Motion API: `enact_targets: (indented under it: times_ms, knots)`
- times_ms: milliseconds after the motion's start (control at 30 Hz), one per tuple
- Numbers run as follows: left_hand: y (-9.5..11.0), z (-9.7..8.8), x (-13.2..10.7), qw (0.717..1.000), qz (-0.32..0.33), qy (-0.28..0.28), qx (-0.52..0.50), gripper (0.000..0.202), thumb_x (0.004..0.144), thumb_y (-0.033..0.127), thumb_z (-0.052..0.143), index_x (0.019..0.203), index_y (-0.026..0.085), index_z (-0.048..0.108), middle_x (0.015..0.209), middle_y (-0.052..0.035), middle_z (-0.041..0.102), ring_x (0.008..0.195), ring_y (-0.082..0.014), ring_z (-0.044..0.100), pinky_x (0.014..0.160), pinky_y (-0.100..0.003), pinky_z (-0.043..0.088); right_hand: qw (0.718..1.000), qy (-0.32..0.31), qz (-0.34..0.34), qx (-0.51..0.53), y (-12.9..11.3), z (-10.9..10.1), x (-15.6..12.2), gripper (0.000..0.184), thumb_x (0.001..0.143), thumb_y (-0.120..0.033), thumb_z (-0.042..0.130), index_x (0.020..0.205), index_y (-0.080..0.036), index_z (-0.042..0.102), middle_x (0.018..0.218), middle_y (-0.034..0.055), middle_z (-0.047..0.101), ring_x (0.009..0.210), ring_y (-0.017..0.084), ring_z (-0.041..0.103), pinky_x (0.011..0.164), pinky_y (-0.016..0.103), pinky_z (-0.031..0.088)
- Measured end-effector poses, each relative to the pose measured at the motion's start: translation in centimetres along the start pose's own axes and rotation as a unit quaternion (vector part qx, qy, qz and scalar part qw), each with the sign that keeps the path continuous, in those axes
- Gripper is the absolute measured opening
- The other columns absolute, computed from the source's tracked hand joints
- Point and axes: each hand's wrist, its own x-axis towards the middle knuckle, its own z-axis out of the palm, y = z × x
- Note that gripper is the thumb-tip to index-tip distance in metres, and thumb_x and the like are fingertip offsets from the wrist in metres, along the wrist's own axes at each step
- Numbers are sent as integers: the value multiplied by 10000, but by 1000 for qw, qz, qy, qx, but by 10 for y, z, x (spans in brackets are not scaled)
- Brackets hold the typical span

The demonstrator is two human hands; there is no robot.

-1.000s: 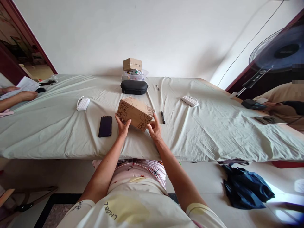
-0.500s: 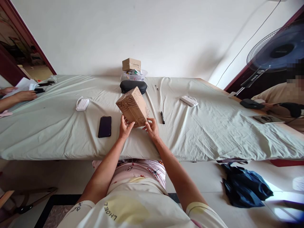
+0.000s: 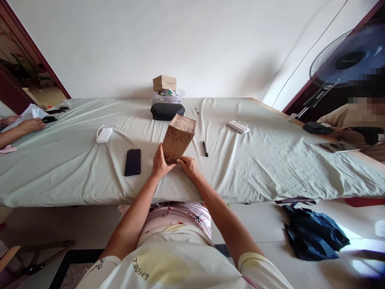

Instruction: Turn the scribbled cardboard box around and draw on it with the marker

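Note:
A brown cardboard box (image 3: 178, 138) with dark scribbled line drawings is tilted in front of me at the middle of the table. My left hand (image 3: 161, 163) grips its lower left side, thumb along the near bottom edge. At the lower right corner, my right hand (image 3: 188, 164) has its fingers closed on the box, with some fingertips hidden. A black marker (image 3: 205, 148) lies to the right of the box. To the left is a dark smartphone (image 3: 132, 162), lying flat.
Behind the box sit a black zip case (image 3: 167, 111), a clear plastic tub (image 3: 169, 96) and a smaller carton (image 3: 164, 82). White corded devices lie left (image 3: 104, 135) and right (image 3: 238, 127). Another person's hand (image 3: 31, 125) holds papers at far left; a person sits at far right near a fan (image 3: 345, 60).
The box has turned in my hands and now leans to the right, showing different faces. My right hand has moved slightly inward and lower along its bottom edge.

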Motion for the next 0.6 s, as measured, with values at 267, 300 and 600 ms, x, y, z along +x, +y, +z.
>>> enact_targets:
  times_ms: [267, 300, 600]
  knots:
    - [8, 0, -1, 995, 47, 30, 88, 1304, 778, 586, 866, 1669, 71, 66, 1638, -365, 322, 1541, -475, 366, 1241, -606, 364, 997, -47, -46, 39, 2, 1, 0, 649, 991, -758, 446, 668, -225, 627, 686, 41, 643, 648, 175, 588, 640, 300, 443]
    - [9, 0, -1, 994, 50, 34, 90, 1289, 789, 601, 850, 1669, 69, 72, 1638, -363, 321, 1542, -473, 366, 1244, -604, 359, 997, -45, -47, 40, 3, 1, 0, 657, 988, -766, 442, 664, -225, 626, 686, 42, 645, 648, 176, 591, 641, 301, 445]
    - [17, -1, 1, 993, 45, 43, 102, 1217, 812, 583, 823, 1664, 64, 127, 1644, -343, 325, 1554, -469, 333, 1273, -624, 300, 999, -2, -23, 47, 2, 4, 1, 607, 918, -788, 564, 703, -228, 659, 706, 47, 683, 663, 192, 632, 639, 308, 479]
